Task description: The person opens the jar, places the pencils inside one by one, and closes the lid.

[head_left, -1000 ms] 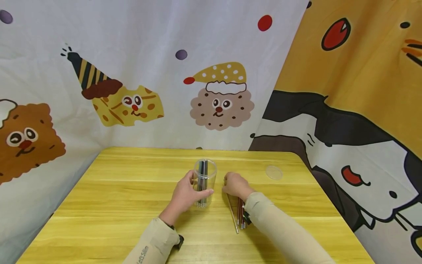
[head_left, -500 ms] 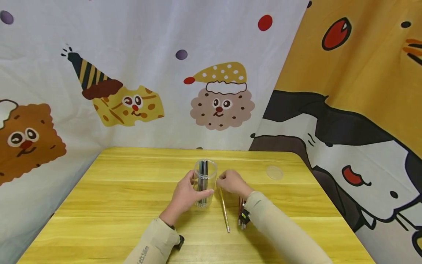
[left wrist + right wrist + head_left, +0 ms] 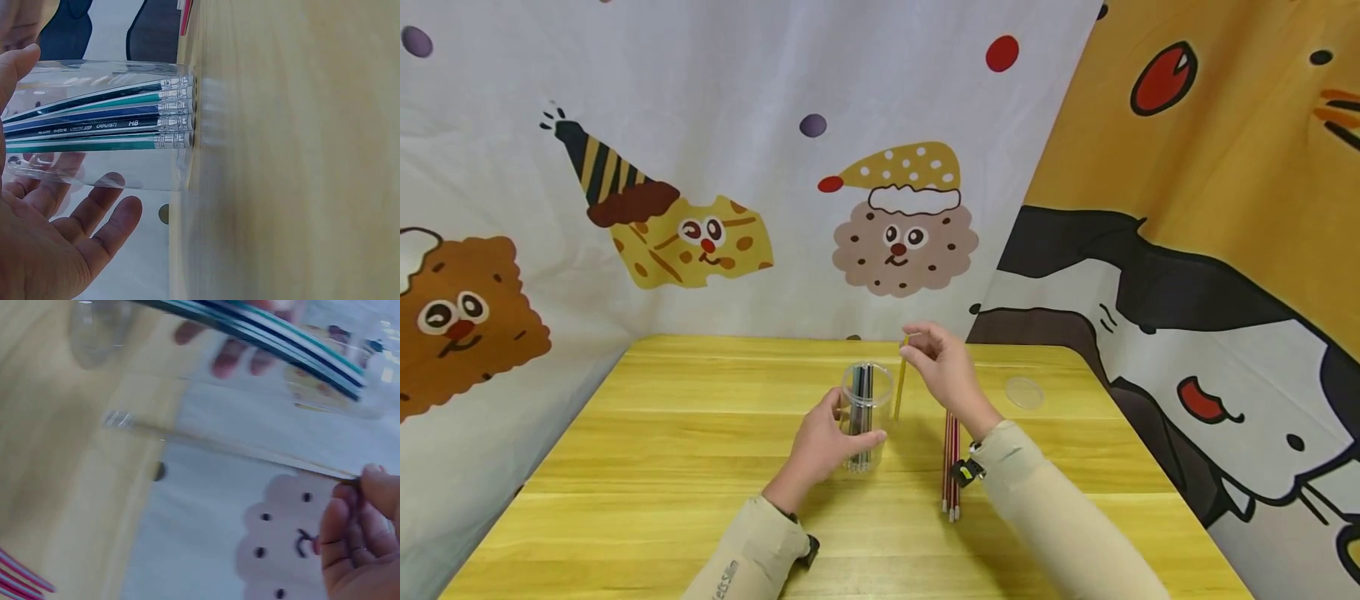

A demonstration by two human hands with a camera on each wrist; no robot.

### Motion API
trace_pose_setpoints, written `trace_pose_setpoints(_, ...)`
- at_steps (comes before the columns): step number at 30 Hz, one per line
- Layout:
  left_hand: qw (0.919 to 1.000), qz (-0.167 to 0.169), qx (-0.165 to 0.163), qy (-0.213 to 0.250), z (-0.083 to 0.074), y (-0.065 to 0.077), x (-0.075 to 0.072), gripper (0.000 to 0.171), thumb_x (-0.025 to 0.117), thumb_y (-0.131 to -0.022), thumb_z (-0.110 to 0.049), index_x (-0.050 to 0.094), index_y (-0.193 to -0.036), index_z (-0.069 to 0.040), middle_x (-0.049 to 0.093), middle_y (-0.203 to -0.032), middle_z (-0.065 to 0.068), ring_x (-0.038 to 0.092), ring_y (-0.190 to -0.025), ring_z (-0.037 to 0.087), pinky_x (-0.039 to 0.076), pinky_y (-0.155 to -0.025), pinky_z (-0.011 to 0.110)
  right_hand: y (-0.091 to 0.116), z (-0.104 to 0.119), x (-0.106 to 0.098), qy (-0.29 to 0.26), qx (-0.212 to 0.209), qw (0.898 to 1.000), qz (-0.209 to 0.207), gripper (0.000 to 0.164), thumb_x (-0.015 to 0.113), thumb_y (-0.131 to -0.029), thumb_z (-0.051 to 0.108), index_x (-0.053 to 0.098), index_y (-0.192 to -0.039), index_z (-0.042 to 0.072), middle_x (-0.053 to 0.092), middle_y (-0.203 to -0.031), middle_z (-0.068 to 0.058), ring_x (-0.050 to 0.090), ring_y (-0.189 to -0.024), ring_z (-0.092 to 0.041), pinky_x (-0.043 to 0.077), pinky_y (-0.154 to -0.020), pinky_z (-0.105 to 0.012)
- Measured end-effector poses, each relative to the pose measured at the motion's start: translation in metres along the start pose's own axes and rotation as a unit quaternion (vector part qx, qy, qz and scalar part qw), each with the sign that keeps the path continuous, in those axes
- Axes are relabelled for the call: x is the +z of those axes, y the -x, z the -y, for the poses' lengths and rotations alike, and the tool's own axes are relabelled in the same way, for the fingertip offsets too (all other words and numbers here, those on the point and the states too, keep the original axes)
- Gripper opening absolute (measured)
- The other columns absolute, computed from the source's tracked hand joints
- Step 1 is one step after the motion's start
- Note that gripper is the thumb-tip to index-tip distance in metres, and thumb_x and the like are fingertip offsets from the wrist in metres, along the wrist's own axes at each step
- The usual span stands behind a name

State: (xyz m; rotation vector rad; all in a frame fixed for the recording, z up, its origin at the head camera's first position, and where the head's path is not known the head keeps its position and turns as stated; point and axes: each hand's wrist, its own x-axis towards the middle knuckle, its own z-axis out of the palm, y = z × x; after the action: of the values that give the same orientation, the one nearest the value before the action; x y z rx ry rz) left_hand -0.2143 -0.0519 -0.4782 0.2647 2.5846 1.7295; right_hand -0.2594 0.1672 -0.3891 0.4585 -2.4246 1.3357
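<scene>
My left hand (image 3: pixel 816 442) grips a clear plastic cup (image 3: pixel 885 417) that stands upright on the table, thumb in front and fingers round the far side. Inside it are several dark, blue and green striped pencils (image 3: pixel 106 119), their eraser ends at the bottom. Just right of the cup, my right hand (image 3: pixel 953 379) pinches a yellow pencil (image 3: pixel 900 392) close to its upper end. That pencil is held nearly upright, its metal-banded end (image 3: pixel 119 419) downward, blurred in the right wrist view. Below the right forearm lie several red striped pencils (image 3: pixel 952 492), partly covered by the wrist.
A round clear lid (image 3: pixel 1024 392) lies on the wooden table (image 3: pixel 685 467) to the right, beyond the right hand. A curtain with cartoon prints (image 3: pixel 737 150) hangs right behind the table's back edge.
My right hand has moved left, then up, lifting the yellow pencil off its slanted position and standing it nearly upright beside the cup. The left hand and cup have stayed put.
</scene>
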Motion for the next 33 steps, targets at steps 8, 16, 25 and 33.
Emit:
trace_pose_setpoints(8,1.0000,0.000,0.000,0.000,-0.002,0.001,0.000,0.071,0.095,-0.080,-0.047,0.060,-0.136,-0.020,0.068,-0.136,0.007,0.067,-0.127,0.033,0.061,-0.097,0.052,-0.010,0.038,-0.036,-0.194,-0.088,0.963,-0.162,0.021,0.078,-0.097,0.003,0.067,-0.113,-0.006,0.082,-0.100,-0.003,0.071,-0.078,-0.005,0.060,-0.070,-0.019)
trace_pose_setpoints(16,1.0000,-0.003,0.000,0.004,-0.002,0.002,0.000,0.067,0.096,-0.080,-0.045,0.061,-0.132,-0.021,0.068,-0.135,0.007,0.067,-0.125,0.033,0.062,-0.095,0.051,-0.007,0.052,-0.070,-0.319,-0.017,0.935,-0.154,0.016,0.075,-0.100,0.006,0.068,-0.113,0.012,0.082,-0.097,0.003,0.057,-0.074,-0.012,0.053,-0.070,-0.022)
trace_pose_setpoints(25,1.0000,-0.002,-0.002,-0.001,-0.002,0.002,0.000,0.064,0.096,-0.080,-0.045,0.062,-0.128,-0.021,0.068,-0.135,0.005,0.066,-0.127,0.034,0.062,-0.095,0.050,0.002,0.032,-0.061,-0.249,0.046,0.963,-0.093,0.018,0.078,-0.100,0.015,0.067,-0.115,0.015,0.079,-0.092,0.011,0.061,-0.079,-0.010,0.054,-0.074,-0.021)
trace_pose_setpoints(33,1.0000,-0.002,0.000,-0.006,0.000,0.001,-0.001,0.070,0.095,-0.080,-0.047,0.061,-0.134,-0.020,0.069,-0.133,0.003,0.065,-0.127,0.032,0.060,-0.098,0.052,0.010,0.031,-0.033,-0.143,-0.011,0.989,-0.037,0.021,0.080,-0.098,0.015,0.071,-0.117,0.011,0.076,-0.082,0.013,0.056,-0.069,-0.008,0.049,-0.066,-0.023)
